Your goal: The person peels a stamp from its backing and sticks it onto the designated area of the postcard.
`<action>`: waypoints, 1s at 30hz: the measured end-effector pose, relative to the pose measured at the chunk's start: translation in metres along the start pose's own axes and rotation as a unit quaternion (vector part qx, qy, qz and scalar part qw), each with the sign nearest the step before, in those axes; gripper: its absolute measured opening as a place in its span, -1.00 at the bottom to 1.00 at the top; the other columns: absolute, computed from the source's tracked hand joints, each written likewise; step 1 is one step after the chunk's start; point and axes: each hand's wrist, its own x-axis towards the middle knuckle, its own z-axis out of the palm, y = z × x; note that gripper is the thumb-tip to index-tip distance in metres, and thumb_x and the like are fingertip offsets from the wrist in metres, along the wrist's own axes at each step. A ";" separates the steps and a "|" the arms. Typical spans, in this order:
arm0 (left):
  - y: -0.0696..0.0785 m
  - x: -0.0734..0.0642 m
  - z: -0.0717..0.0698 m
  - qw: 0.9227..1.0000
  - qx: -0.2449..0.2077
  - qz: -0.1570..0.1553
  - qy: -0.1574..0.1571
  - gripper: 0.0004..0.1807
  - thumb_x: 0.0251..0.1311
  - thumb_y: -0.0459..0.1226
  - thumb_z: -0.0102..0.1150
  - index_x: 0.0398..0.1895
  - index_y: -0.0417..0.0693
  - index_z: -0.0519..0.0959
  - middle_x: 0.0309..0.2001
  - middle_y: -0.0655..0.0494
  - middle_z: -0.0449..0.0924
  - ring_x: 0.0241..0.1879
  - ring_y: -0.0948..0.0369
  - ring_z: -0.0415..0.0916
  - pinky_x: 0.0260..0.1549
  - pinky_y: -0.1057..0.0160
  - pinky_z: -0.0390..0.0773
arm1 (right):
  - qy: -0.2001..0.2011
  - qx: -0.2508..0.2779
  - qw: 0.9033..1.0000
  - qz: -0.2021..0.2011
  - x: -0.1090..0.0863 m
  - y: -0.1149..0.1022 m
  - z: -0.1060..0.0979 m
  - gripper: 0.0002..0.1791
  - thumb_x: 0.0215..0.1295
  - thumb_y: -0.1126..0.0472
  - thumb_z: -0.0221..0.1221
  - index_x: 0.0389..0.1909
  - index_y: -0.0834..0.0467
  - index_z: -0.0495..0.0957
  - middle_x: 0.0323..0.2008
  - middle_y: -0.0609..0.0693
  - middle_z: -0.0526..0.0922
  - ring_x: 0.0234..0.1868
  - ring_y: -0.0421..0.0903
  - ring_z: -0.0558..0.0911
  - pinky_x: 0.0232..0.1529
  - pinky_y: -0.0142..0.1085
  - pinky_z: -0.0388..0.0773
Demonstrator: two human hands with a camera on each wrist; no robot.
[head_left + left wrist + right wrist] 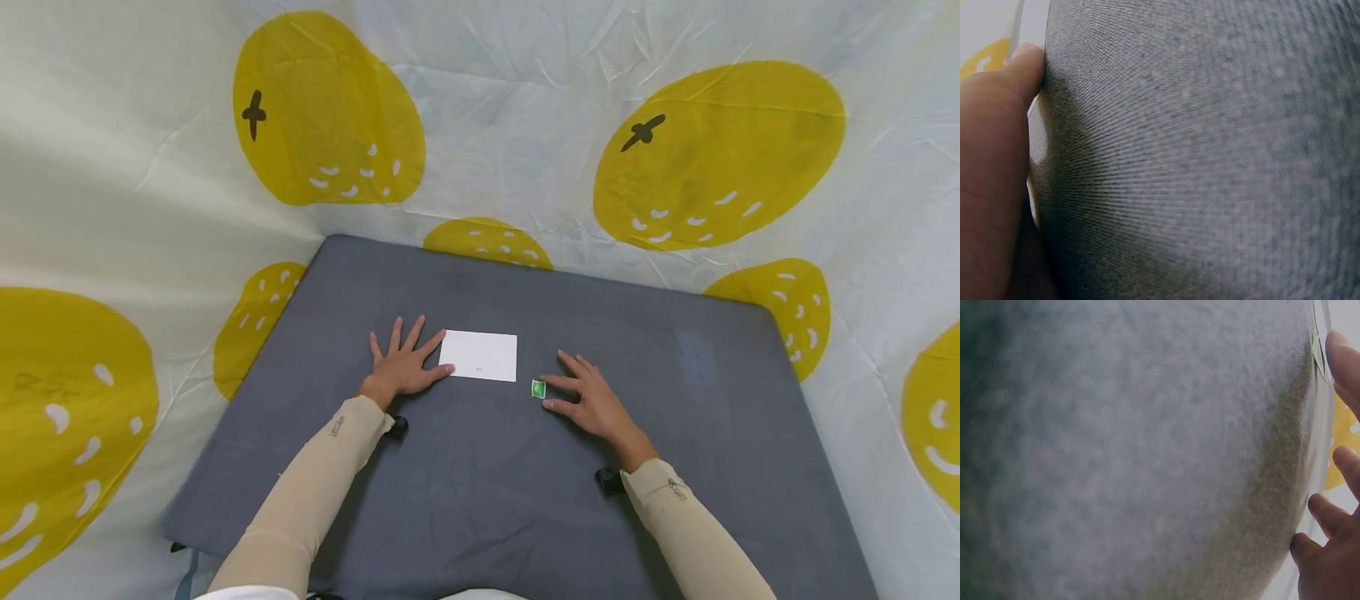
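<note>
A white rectangular sheet of paper, card or envelope sized, lies flat on the grey surface with a small faint mark near its lower edge. My left hand is spread flat beside it, thumb and index fingertips on its left edge. In the left wrist view the thumb reaches the white paper's edge. A small green stamp-like square with a white border lies right of the paper. Beside it is my right hand, thumb and index finger parted around its right side. Whether they touch it I cannot tell.
The grey cloth-covered table extends around both hands. A white curtain with yellow fruit prints hangs behind the table and along its sides. A pale smudge marks the cloth on the right.
</note>
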 end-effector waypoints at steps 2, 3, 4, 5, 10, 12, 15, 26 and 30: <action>0.000 0.001 -0.001 1.000 -0.005 0.001 -0.001 -0.08 0.36 0.47 -0.18 0.69 0.54 -0.15 0.74 0.17 -0.51 0.68 -0.13 -0.74 0.39 -0.54 -0.73 | 0.002 0.001 1.000 0.001 0.002 -0.001 -0.001 -0.44 0.29 -0.05 0.43 0.30 -0.02 0.66 0.63 0.18 0.21 0.65 0.38 0.05 0.62 0.33 -0.07; 0.000 0.002 -0.002 1.000 -0.006 0.003 0.001 -0.08 0.37 0.47 -0.17 0.70 0.52 -0.14 0.74 0.16 -0.51 0.68 -0.14 -0.73 0.39 -0.54 -0.73 | 0.003 0.002 1.000 0.002 0.004 -0.001 -0.001 -0.44 0.28 -0.04 0.43 0.29 -0.01 0.67 0.63 0.18 0.21 0.65 0.38 0.06 0.63 0.31 -0.09; 0.000 0.002 -0.002 1.000 -0.006 0.004 0.002 -0.08 0.37 0.46 -0.17 0.70 0.51 -0.14 0.74 0.16 -0.50 0.68 -0.14 -0.73 0.39 -0.54 -0.73 | 0.005 0.002 1.000 0.002 0.005 -0.002 -0.002 -0.45 0.27 -0.03 0.44 0.27 0.00 0.68 0.62 0.19 0.22 0.65 0.38 0.06 0.63 0.30 -0.09; 0.000 0.002 -0.003 1.000 -0.007 0.004 0.003 -0.08 0.37 0.46 -0.16 0.70 0.51 -0.13 0.74 0.16 -0.50 0.68 -0.14 -0.73 0.39 -0.54 -0.73 | 0.005 0.005 1.000 0.003 0.006 -0.002 -0.002 -0.46 0.27 -0.02 0.45 0.26 0.01 0.68 0.62 0.19 0.22 0.66 0.37 0.06 0.64 0.29 -0.10; 0.000 -0.001 -0.005 1.000 0.005 0.000 0.009 -0.09 0.37 0.48 -0.17 0.69 0.53 -0.12 0.74 0.15 -0.47 0.69 -0.15 -0.69 0.41 -0.57 -0.65 | 0.005 0.010 1.000 0.002 0.009 -0.003 -0.003 -0.48 0.26 0.01 0.46 0.23 0.02 0.70 0.62 0.19 0.23 0.66 0.35 0.08 0.65 0.25 -0.08; 0.000 -0.002 -0.005 1.000 0.008 -0.001 0.010 -0.09 0.36 0.48 -0.17 0.69 0.54 -0.12 0.74 0.15 -0.48 0.69 -0.15 -0.69 0.41 -0.58 -0.64 | 0.003 0.008 1.000 0.001 0.010 -0.004 -0.003 -0.48 0.25 0.01 0.46 0.23 0.02 0.70 0.61 0.19 0.24 0.65 0.35 0.09 0.65 0.25 -0.08; 0.000 -0.002 -0.005 1.000 0.011 -0.001 0.012 -0.08 0.36 0.48 -0.18 0.70 0.52 -0.11 0.74 0.14 -0.47 0.69 -0.16 -0.68 0.40 -0.59 -0.65 | 0.003 0.005 1.000 -0.002 0.010 -0.005 -0.003 -0.47 0.24 0.00 0.47 0.23 0.02 0.70 0.61 0.18 0.25 0.65 0.36 0.10 0.64 0.27 -0.06; 0.002 -0.001 -0.003 1.000 0.009 -0.006 0.007 -0.08 0.36 0.49 -0.19 0.69 0.54 -0.13 0.74 0.16 -0.48 0.69 -0.15 -0.69 0.41 -0.58 -0.64 | 0.007 -0.043 0.999 -0.009 0.013 -0.008 -0.003 -0.44 0.20 -0.01 0.49 0.23 -0.01 0.70 0.60 0.15 0.30 0.61 0.40 0.17 0.56 0.39 0.04; 0.004 -0.002 -0.001 1.000 0.009 -0.004 0.006 -0.08 0.35 0.49 -0.19 0.69 0.55 -0.12 0.74 0.15 -0.48 0.69 -0.16 -0.68 0.41 -0.58 -0.63 | 0.003 -0.052 0.999 -0.001 0.011 -0.009 -0.001 -0.47 0.19 0.00 0.49 0.20 -0.01 0.72 0.59 0.14 0.31 0.61 0.41 0.17 0.54 0.43 0.03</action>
